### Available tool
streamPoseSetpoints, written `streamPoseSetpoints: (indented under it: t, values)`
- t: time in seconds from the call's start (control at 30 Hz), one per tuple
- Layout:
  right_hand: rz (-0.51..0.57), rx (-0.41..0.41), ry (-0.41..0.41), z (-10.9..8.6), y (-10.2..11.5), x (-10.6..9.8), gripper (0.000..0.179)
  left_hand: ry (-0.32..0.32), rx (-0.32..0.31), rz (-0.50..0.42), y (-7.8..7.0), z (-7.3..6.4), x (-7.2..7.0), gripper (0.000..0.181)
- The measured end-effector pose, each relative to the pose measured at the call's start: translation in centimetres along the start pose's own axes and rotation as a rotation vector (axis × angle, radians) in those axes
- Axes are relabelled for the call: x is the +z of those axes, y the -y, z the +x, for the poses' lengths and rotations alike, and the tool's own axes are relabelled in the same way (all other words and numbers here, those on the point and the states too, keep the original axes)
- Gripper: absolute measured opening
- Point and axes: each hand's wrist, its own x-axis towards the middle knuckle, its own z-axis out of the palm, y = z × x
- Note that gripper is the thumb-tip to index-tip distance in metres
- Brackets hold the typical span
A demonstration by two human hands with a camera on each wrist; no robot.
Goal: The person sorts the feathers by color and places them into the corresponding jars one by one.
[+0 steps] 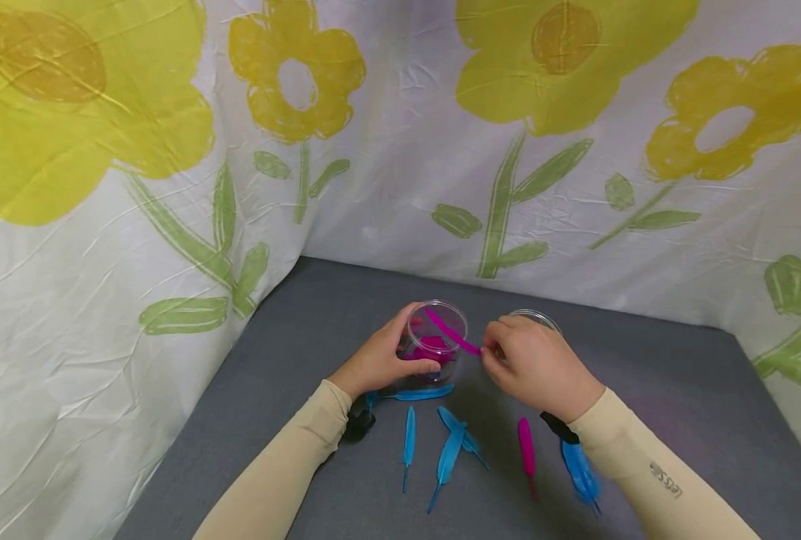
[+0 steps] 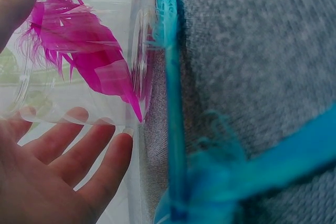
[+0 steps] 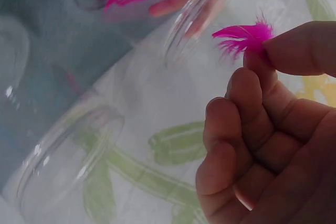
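Observation:
My left hand [image 1: 387,351] grips a clear jar [image 1: 456,367], thumb on its near side and fingers round the other side. Inside, low down, lie magenta feathers [image 1: 430,346], larger in the left wrist view through the clear wall. Between thumb and forefinger, my right hand [image 1: 535,364] pinches one magenta feather [image 1: 457,339]; it slants across the jar's mouth in the head view. In the right wrist view the feather's fluffy end [image 3: 244,36] shows at my fingertips. A second clear jar [image 1: 542,318] stands behind my right hand, mostly hidden by it.
Several blue feathers [image 1: 449,454] lie on the grey table [image 1: 272,465] in front of the jars. Another magenta feather [image 1: 526,446] lies nearer my right forearm, beside more blue feathers [image 1: 580,472]. A flower-printed white cloth [image 1: 387,217] hangs behind the table and along its sides.

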Motion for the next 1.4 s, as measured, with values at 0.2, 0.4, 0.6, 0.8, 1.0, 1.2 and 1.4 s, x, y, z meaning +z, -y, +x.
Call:
streamPoseSetpoints:
  t: [0.2, 0.4, 0.6, 0.8, 1.0, 1.2, 1.4]
  values:
    - [0.048, 0.06, 0.059, 0.9, 0.0, -0.1, 0.02, -0.01, -0.01, -0.005, 0.1, -0.3, -0.2, 0.104]
    - [0.023, 0.043, 0.077, 1.9, 0.1, 0.2, 0.026, -0.007, -0.023, -0.003, 0.2, -0.5, -0.5, 0.104]
    - [-0.002, -0.002, 0.088, 3.3, 0.3, 0.4, 0.028, -0.005, -0.014, -0.009, 0.4, -0.6, -0.5, 0.104]
    - [-0.02, -0.015, 0.092, 4.6, 0.2, 0.5, 0.028, 0.012, 0.01, -0.016, 0.3, -0.2, 0.0, 0.104]
    - [-0.045, -0.056, 0.049, 5.8, 0.3, 1.0, 0.027, 0.034, 0.012, -0.023, 0.1, 0.1, 0.4, 0.105]
    - [-0.066, -0.091, 0.005, 7.0, 0.5, 1.9, 0.026, 0.026, 0.013, -0.034, -0.1, 0.1, 0.1, 0.104]
    - [-0.052, -0.063, 0.042, 7.5, 0.6, 2.3, 0.022, 0.034, -0.006, -0.01, 0.1, -0.1, -0.3, 0.106]
